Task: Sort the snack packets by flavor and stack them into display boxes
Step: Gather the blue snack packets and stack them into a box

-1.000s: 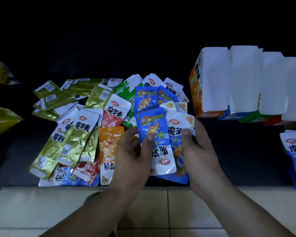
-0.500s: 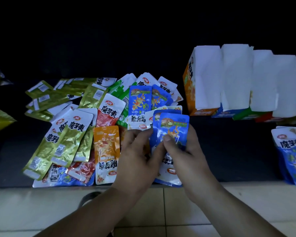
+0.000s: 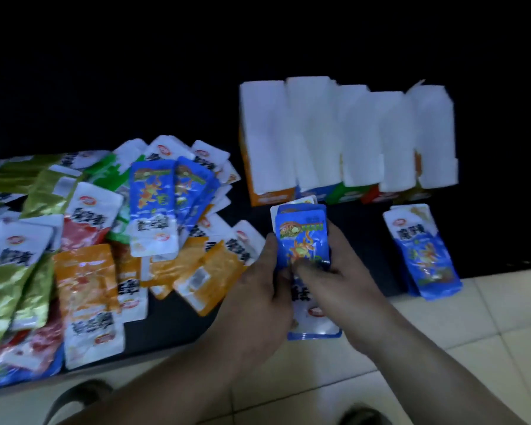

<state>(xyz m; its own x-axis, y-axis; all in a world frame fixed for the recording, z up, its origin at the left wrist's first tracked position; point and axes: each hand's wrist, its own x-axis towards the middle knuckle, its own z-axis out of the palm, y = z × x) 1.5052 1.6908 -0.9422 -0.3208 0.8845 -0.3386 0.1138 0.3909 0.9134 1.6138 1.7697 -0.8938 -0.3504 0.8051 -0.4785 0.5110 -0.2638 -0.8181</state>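
Note:
A small stack of blue snack packets (image 3: 301,237) is held upright between both hands, just in front of the boxes. My left hand (image 3: 258,299) grips its left edge and my right hand (image 3: 341,271) its right side, thumb across the front. A mixed pile of packets lies on the dark mat to the left: gold (image 3: 6,289), orange (image 3: 86,277), red (image 3: 83,228), green (image 3: 111,176) and more blue ones (image 3: 152,207). A row of display boxes with tall white flaps (image 3: 344,133) stands at the back right. A separate stack of blue packets (image 3: 420,250) lies to the right.
The dark mat (image 3: 172,326) ends at a pale tiled floor (image 3: 488,308) near me. Dark shoe tips (image 3: 77,397) show at the bottom edge. Beyond the boxes everything is black.
Both hands have carried the blue packets to the right, away from the pile and toward the boxes, squaring them into a tighter stack. The view has swung right.

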